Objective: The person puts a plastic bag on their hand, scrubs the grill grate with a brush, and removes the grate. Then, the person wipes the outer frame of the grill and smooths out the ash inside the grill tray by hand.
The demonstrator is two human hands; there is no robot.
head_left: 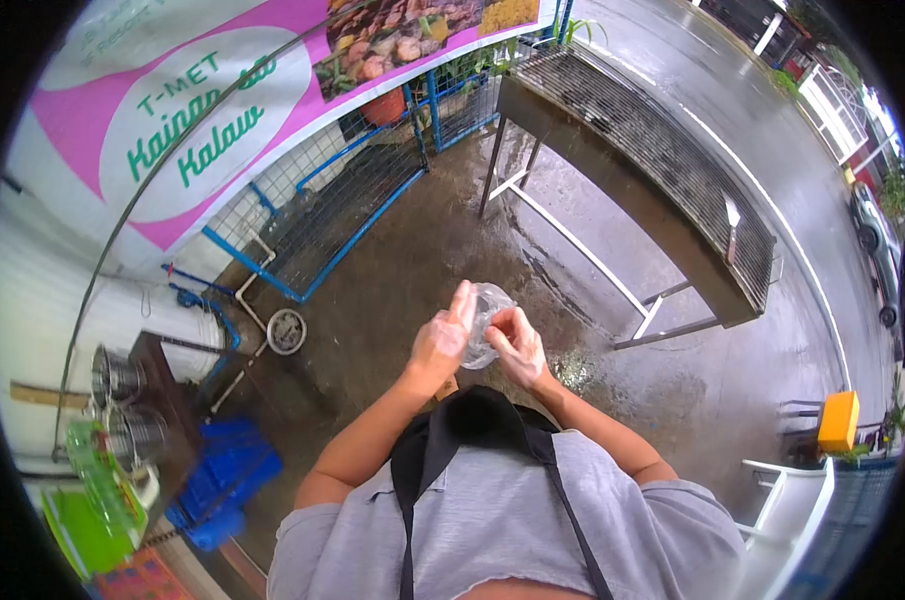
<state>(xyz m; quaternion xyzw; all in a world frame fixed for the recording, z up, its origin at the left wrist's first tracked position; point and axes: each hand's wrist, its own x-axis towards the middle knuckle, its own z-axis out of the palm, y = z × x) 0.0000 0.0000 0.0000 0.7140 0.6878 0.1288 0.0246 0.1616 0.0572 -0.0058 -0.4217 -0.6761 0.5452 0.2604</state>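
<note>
In front of my chest, a clear, see-through plastic piece [480,350] is between my two hands. Whether it is a thin bag or a cup, I cannot tell. My left hand [440,345] holds its left side, fingers straight and close together, pointing away from me. With bent fingers, my right hand [518,348] pinches the right side near the top. Both hands have whitish patches on them. A black apron [472,425] hangs over my grey shirt below the hands.
A long charcoal grill [632,170] on metal legs stands ahead to the right, a spatula [732,230] on its grate. Blue-framed wire mesh [342,220] is ahead left under a banner [202,130]. Blue plastic crates [222,475] and a round drain [286,331] lie left. The floor is wet.
</note>
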